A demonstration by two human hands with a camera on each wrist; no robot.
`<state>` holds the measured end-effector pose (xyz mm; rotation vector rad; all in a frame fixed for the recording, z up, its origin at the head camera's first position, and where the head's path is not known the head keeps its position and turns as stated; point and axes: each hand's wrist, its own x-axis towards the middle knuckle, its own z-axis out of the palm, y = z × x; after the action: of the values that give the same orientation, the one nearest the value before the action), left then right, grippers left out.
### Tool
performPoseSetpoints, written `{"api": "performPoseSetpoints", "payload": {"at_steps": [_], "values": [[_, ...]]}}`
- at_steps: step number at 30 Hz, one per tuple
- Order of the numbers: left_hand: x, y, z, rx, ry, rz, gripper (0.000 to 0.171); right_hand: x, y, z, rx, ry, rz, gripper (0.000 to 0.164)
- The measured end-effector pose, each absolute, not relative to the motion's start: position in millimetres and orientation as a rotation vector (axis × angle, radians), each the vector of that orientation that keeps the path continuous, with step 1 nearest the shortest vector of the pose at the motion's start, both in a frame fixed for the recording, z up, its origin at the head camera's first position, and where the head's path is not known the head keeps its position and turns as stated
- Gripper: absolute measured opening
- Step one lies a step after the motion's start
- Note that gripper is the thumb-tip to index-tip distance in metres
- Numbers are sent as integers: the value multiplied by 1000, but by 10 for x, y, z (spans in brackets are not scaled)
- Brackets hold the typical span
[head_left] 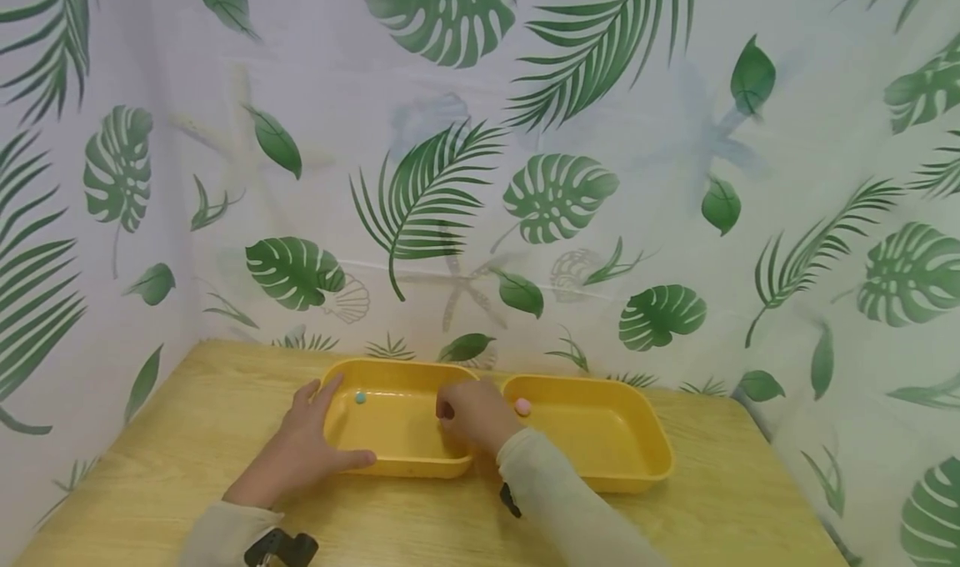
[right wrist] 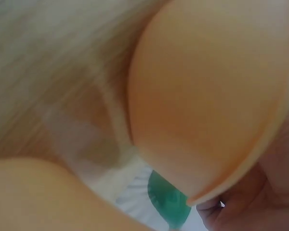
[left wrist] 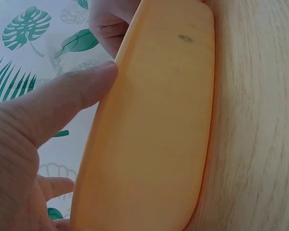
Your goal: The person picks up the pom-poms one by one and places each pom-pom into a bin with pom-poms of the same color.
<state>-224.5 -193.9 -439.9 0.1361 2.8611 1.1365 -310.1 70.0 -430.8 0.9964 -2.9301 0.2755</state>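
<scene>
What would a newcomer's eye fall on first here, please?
Probably the leafy cloth behind the table. Then the left yellow tray, with a teal piece inside, beside the right yellow tray, with a pink piece inside. The left hand touches the left tray's rim; the right hand reaches over it.

Green leaves [head_left: 296, 271] pattern the white backdrop [head_left: 480, 83]; the table [head_left: 405, 521] is wood-grained.

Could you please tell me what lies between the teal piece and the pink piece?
In the head view, part of the left yellow tray and the right hand lie between the teal piece and pink piece.
</scene>
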Motion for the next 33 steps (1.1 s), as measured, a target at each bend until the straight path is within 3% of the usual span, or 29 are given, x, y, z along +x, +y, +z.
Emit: {"api": "performPoseSetpoints", "payload": {"at_steps": [33], "values": [[-2264,-1954,-4443,137,2855,1152,127,-3125,618,-4429,1061,-2968,228,18]]}}
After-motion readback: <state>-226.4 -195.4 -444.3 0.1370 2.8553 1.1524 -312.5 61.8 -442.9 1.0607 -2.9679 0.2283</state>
